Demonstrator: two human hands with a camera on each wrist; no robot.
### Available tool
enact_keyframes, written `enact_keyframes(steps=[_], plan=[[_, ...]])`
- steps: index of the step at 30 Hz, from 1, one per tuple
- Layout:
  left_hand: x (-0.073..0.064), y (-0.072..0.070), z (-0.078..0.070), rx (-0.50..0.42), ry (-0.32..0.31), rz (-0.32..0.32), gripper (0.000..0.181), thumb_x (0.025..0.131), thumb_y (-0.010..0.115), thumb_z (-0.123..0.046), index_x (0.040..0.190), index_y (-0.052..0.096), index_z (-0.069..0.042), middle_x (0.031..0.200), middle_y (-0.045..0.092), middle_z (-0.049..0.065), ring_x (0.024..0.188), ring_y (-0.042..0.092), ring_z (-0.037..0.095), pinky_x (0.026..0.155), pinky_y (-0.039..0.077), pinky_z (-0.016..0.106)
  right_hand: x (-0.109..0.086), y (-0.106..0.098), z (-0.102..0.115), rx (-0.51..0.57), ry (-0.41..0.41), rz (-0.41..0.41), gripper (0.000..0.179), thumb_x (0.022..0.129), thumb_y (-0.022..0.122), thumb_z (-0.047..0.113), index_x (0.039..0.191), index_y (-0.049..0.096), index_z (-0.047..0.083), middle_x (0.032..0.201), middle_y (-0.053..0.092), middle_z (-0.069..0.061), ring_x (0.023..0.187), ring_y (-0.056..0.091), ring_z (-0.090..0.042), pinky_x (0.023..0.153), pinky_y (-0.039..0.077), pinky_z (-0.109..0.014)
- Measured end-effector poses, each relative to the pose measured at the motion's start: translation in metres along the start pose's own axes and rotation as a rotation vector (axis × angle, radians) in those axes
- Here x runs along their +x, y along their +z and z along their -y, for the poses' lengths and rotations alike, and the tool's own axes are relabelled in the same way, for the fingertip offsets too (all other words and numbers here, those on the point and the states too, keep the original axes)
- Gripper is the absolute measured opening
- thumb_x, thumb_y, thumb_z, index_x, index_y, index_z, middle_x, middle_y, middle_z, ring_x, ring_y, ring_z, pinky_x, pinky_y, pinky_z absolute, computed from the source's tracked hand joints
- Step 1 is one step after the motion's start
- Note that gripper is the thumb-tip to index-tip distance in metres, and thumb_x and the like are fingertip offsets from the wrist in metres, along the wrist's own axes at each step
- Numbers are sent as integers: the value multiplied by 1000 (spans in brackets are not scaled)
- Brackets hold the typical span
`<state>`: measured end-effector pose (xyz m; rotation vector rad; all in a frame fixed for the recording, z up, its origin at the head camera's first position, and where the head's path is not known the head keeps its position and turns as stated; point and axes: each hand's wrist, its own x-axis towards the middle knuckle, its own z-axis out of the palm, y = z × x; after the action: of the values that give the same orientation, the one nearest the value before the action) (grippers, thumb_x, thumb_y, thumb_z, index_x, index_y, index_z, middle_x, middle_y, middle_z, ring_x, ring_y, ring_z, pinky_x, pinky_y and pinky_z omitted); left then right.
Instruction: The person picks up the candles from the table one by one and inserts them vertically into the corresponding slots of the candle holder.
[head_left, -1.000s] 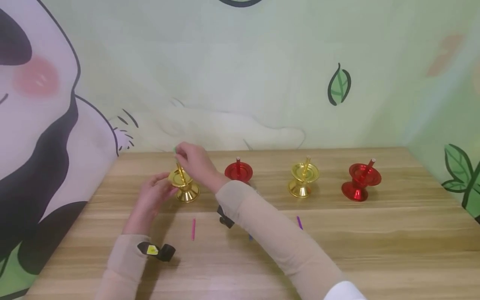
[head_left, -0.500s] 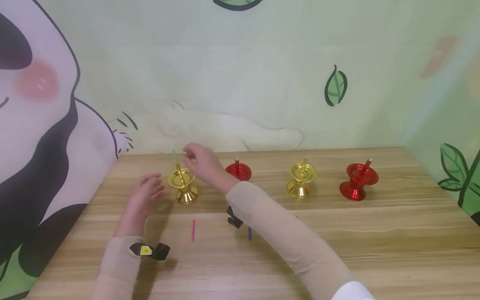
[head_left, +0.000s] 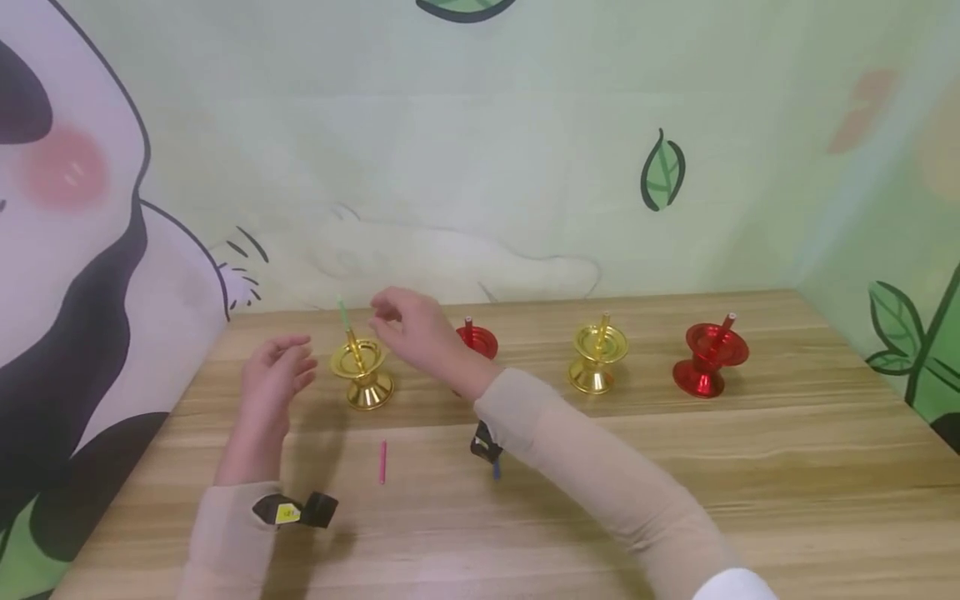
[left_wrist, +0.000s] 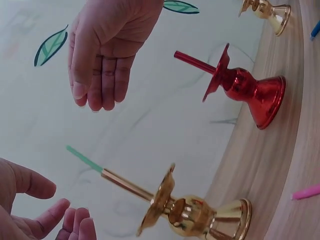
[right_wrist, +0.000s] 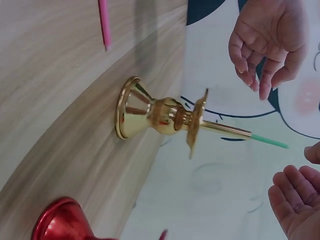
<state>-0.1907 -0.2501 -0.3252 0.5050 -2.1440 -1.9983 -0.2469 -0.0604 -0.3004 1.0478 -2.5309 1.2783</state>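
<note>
A thin green candle [right_wrist: 270, 141] stands in the tube of the leftmost gold candle holder [head_left: 369, 392], which is upright on the table. To the left of that holder is my left hand [head_left: 274, 379], raised, its fingers loosely bent and holding nothing. My right hand [head_left: 422, 332] hovers on the holder's right side, fingers relaxed. Both wrist views show a gap between each hand and the candle. Behind the right hand and forearm, a red candle holder [left_wrist: 242, 85] is partly hidden in the head view; its tube holds no candle.
Further right stand another gold holder [head_left: 592, 377] and another red holder [head_left: 701, 377]. A pink candle [head_left: 382, 462] lies in front of the leftmost holder. A blue candle [head_left: 496, 472] is partly covered by the right wrist's camera. A mural wall [head_left: 525, 183] rises behind the table.
My right hand has let go of the green candle and moved right. My left hand has come off the gold holder and moved left. The right sleeve now hides a purple candle.
</note>
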Motion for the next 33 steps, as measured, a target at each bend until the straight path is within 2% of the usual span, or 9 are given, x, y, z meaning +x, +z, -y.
enact_keyframes(steps=[5,9,12,17,21,27,33], plan=[[-9,8,-5,53,33,49,21,97,44,-10,117,50,-9,114,49,1,92,54,6,82,51,13,-13,-10,-4,-5,-53,-39,23,93,58,9,112,60,-3,109,67,-14,101,64,-22,91,52,-23],[-18,16,-8,101,61,91,28,98,44,-11,125,47,-3,117,49,2,95,53,8,82,50,12,-23,-16,-7,-14,-50,-49,22,92,58,8,110,61,-4,107,68,-15,99,65,-22,90,53,-23],[-24,23,-10,96,88,131,29,98,44,-10,124,46,1,117,50,4,93,55,6,81,51,12,-29,-20,-9,-25,-40,-46,22,92,59,8,110,61,-4,106,68,-15,98,65,-22,89,53,-24],[-26,35,-11,56,133,188,28,98,46,-9,121,45,7,108,54,1,84,58,1,78,53,14,-39,-26,-10,-72,-36,-42,22,91,60,9,110,62,-3,106,69,-14,97,66,-21,87,54,-26],[-25,43,-11,85,161,231,32,98,45,-9,124,44,10,111,54,7,83,58,0,78,53,14,-47,-34,-11,-70,20,-41,24,92,60,10,112,61,-2,108,69,-14,99,66,-22,87,55,-28],[-21,56,-13,162,166,298,35,98,45,-11,126,44,9,116,53,13,85,58,4,81,54,18,-59,-44,-18,-79,99,-42,25,92,61,11,114,61,0,111,67,-12,101,65,-21,91,54,-30],[-24,70,-14,190,163,303,36,99,43,-13,129,42,8,128,47,22,103,58,22,90,53,25,-70,-51,-26,-90,128,-46,22,90,62,9,110,62,0,104,68,-11,96,64,-22,87,55,-33]])
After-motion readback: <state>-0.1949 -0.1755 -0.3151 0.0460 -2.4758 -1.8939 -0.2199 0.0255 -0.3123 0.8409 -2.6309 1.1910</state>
